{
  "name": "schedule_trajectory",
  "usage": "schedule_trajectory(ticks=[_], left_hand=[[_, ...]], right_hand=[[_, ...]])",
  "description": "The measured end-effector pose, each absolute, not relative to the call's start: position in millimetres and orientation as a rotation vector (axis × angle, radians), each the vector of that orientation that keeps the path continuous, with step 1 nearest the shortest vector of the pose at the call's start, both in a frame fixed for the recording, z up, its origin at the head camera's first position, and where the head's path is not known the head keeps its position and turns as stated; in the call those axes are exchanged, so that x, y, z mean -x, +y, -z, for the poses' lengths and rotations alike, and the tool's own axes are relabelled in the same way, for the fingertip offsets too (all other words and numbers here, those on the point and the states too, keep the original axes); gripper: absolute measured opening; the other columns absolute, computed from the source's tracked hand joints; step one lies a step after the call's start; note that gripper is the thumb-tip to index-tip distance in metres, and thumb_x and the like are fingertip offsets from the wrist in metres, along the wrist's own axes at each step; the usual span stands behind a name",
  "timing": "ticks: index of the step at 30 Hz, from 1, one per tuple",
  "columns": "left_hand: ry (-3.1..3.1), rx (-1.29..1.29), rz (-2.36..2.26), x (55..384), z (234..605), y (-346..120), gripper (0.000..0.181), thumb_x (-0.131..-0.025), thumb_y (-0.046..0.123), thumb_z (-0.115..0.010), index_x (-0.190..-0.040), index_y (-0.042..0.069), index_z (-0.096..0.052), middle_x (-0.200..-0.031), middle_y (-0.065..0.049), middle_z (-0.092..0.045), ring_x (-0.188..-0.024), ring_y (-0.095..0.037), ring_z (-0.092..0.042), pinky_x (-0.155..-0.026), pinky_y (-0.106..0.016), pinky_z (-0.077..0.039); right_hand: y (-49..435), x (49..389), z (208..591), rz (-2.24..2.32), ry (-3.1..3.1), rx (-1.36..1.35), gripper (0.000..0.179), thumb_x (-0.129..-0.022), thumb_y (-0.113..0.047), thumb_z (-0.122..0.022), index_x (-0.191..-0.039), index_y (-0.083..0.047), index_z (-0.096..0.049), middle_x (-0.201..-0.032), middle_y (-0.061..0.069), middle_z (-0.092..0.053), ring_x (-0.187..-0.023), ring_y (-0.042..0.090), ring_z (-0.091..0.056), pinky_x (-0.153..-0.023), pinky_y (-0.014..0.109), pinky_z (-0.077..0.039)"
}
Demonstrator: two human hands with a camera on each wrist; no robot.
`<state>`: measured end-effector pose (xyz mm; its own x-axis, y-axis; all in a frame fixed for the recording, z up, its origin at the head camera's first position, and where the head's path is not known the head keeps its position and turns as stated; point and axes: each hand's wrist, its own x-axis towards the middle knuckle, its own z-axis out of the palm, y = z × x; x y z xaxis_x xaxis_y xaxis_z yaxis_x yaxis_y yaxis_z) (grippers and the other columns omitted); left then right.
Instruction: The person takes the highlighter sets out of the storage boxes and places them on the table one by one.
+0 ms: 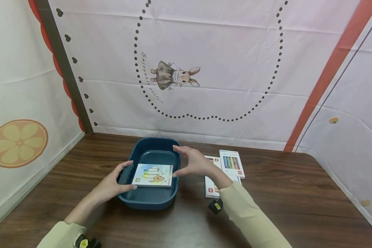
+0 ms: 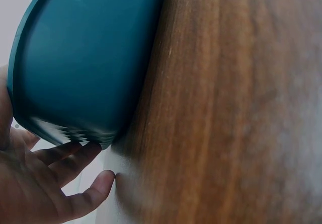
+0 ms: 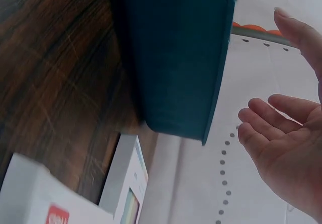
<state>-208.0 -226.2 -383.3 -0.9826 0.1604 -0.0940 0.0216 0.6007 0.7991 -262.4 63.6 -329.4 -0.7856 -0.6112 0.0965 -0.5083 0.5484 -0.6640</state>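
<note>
A flat white cardboard box (image 1: 153,175) printed with yellow crayon-like sticks and a small bear lies face up in the dark blue plastic bin (image 1: 148,203). My left hand (image 1: 111,183) is at the bin's left side. Its thumb reaches over the rim to the box's left edge, and its other fingers lie by the outer wall (image 2: 90,58). Over the right rim is my right hand (image 1: 196,162), thumb and fingers spread wide, the thumb tip by the box's right edge. In the right wrist view that hand (image 3: 289,138) shows nothing in its palm.
Several similar white boxes lie right of the bin, partly under my right forearm; one box (image 1: 231,163) shows coloured sticks through a window. The brown wooden table (image 1: 282,193) ends against a white printed cloth (image 1: 235,69) at the back and sides.
</note>
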Motion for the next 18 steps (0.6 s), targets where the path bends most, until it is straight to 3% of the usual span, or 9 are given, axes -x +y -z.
schedule_trajectory(ticks=[7, 18], left_hand=[[2.679, -0.157, -1.327, 208.9, 384.5, -226.0, 0.091, -0.073, 0.036, -0.073, -0.143, 0.018, -0.018, -0.147, -0.025, -0.014, -0.130, -0.049, -0.016, -0.096, -0.070, -0.019], [2.666, -0.136, -1.322, 208.7, 385.0, -226.5, 0.091, -0.073, 0.038, -0.073, -0.143, 0.020, -0.017, -0.148, -0.024, -0.013, -0.131, -0.049, -0.016, -0.096, -0.071, -0.019]], right_hand=[[48.5, 265.5, 334.5, 1.039, 2.590, 0.966, 0.084, -0.070, -0.028, -0.077, -0.140, -0.013, -0.034, -0.138, 0.006, -0.044, -0.128, 0.023, -0.040, -0.101, 0.042, -0.038], [33.3, 268.7, 340.9, 0.981, 2.584, 0.942, 0.085, -0.070, -0.027, -0.078, -0.141, -0.015, -0.033, -0.136, 0.001, -0.047, -0.130, 0.016, -0.037, -0.104, 0.037, -0.034]])
